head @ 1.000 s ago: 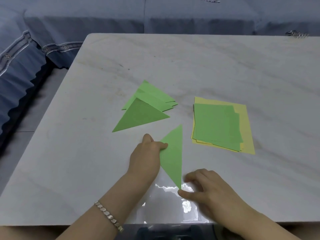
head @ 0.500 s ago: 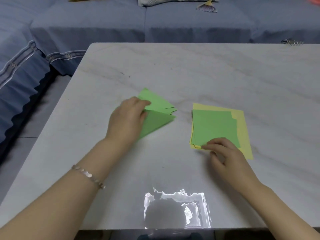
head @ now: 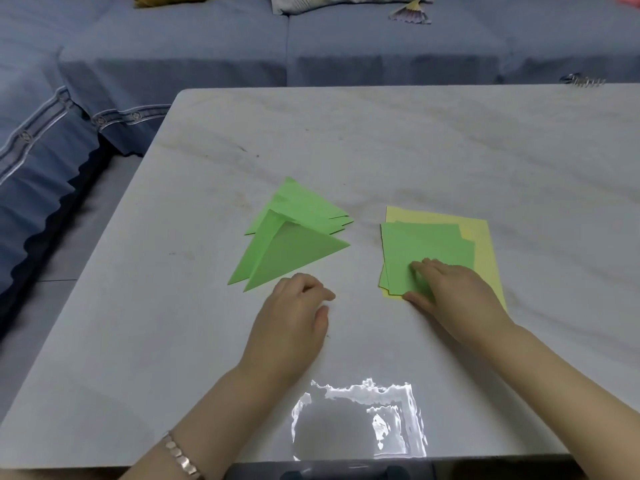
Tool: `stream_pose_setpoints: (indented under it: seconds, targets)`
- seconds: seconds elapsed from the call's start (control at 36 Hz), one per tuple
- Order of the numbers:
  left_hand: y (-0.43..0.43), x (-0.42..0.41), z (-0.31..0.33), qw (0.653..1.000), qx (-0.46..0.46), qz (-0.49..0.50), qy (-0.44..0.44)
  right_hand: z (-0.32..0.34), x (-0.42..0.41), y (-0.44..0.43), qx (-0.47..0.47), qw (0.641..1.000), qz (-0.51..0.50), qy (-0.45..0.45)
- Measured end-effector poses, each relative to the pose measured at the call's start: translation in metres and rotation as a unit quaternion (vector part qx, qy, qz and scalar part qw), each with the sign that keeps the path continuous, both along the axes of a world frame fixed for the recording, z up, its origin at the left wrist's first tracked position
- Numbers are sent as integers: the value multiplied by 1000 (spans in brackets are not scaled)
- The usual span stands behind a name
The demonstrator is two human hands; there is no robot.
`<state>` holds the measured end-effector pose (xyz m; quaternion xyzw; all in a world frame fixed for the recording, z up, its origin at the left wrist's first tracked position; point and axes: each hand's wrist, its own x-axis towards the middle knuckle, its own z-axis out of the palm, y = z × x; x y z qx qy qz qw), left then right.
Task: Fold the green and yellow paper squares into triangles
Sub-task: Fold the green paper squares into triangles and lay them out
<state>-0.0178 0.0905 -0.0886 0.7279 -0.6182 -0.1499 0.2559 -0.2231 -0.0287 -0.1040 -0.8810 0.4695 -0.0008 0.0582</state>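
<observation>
The green squares lay stacked under my right hand. Its fingers were pressed together on the top sheet's near corner, with the thumb at the stack's near edge. I could not tell whether it pinched the sheet. The yellow squares showed beneath the green ones, beyond and to the right of that hand. The folded green triangles lay overlapped just beyond my left hand, which rested loosely curled on the table, holding nothing. A bracelet sat on that wrist.

Left grip loosely curled, right grip fingers flat
</observation>
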Motion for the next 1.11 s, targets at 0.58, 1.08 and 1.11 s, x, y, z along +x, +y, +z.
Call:
stream_pose_setpoints:
  seconds: [0.58, 1.08, 1.11]
  targets:
    - [9, 0, 3, 999, 32, 4, 43, -4, -2, 1, -119, 990, 68, 26]
    - [9, -6, 10, 988, 41, 30, 145, 9, -20, 16, -62, 990, 9, -123]
    - [9, -6, 10, 987, 43, 32, 150, 10, -19, 18, -66, 990, 11, -122]
